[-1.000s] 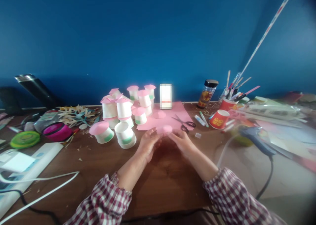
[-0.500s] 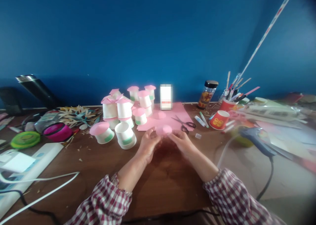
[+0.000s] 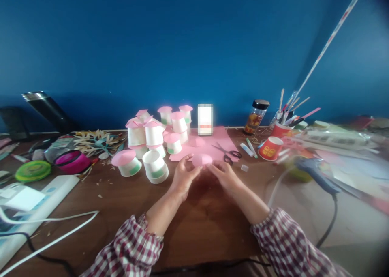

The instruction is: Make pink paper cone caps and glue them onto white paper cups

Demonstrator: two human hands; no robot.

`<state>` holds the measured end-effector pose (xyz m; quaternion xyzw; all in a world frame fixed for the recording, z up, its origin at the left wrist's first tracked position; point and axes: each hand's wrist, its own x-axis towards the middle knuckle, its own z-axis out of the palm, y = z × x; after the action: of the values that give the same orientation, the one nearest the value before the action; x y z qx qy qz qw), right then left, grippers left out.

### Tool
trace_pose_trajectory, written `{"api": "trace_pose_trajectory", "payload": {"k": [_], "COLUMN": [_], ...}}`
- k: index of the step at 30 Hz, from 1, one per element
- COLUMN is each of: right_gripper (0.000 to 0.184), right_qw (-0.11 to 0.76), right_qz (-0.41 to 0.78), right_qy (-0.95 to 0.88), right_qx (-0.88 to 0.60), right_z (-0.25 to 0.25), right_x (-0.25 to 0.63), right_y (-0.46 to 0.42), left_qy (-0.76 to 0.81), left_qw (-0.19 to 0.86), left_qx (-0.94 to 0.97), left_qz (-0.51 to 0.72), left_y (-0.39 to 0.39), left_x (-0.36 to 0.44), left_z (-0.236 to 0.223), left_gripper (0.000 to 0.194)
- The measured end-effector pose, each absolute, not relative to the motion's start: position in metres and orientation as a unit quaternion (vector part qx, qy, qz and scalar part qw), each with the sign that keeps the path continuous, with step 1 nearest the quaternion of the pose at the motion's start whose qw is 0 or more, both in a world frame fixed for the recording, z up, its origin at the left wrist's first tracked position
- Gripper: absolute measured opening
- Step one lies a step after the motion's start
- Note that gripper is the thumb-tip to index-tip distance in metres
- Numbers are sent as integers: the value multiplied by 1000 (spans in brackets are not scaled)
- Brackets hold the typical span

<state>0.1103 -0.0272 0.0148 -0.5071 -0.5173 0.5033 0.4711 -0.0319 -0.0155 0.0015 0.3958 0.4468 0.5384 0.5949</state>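
Between both hands is a small round piece of pink paper [image 3: 200,159], shaped like a shallow cone. My left hand [image 3: 184,176] pinches its left and near edge between thumb and fingers. At the near right edge, my right hand [image 3: 224,175] grips it in the same way. Behind it, another pink paper cone [image 3: 197,142] lies on a pink sheet [image 3: 223,135]. Black-handled scissors [image 3: 226,152] rest partly on that sheet. To the left stand white paper cups, several capped with pink paper roofs [image 3: 172,137]; one cup stack [image 3: 154,167] has an uncovered top.
A glue stick [image 3: 247,149], a red paper cup [image 3: 270,148] and a lidded jar [image 3: 257,117] stand or lie to the right. Farther right is a blue glue gun [image 3: 317,173] with its cord. A power strip [image 3: 56,198] with white cables lies at the left.
The pink paper cone has turned slightly in my fingers and shows more of its top. Both hands stay in nearly the same place. The view has shifted very slightly.
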Motion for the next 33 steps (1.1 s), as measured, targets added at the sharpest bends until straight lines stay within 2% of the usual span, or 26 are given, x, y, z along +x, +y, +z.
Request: {"api": "trace_pose_trajectory", "payload": {"k": [6, 12, 22, 26, 30, 33], "right_gripper": [32, 37, 31, 27, 31, 30], "right_qw": [460, 460, 460, 472, 494, 490], "right_qz": [513, 507, 528, 507, 473, 403], "right_qy": [-514, -524, -483, -461, -473, -523], "right_qx": [-511, -506, -526, -555, -556, -569], "right_z": [13, 17, 11, 8, 13, 20], "right_x": [112, 109, 112, 118, 131, 150], "right_y": [-26, -32, -29, -25, -26, -21], "left_qy": [484, 499, 504, 521, 537, 548], "left_qw": [588, 593, 581, 547, 495, 424], "left_qx": [370, 350, 417, 461, 550, 628], "left_qz": [531, 526, 484, 465, 405, 353], "left_y": [-12, -5, 2, 1, 0, -2], "left_x": [-36, -42, -50, -51, -54, -55], "left_z": [4, 4, -9, -7, -6, -5], "left_gripper": [51, 50, 40, 40, 40, 31]}}
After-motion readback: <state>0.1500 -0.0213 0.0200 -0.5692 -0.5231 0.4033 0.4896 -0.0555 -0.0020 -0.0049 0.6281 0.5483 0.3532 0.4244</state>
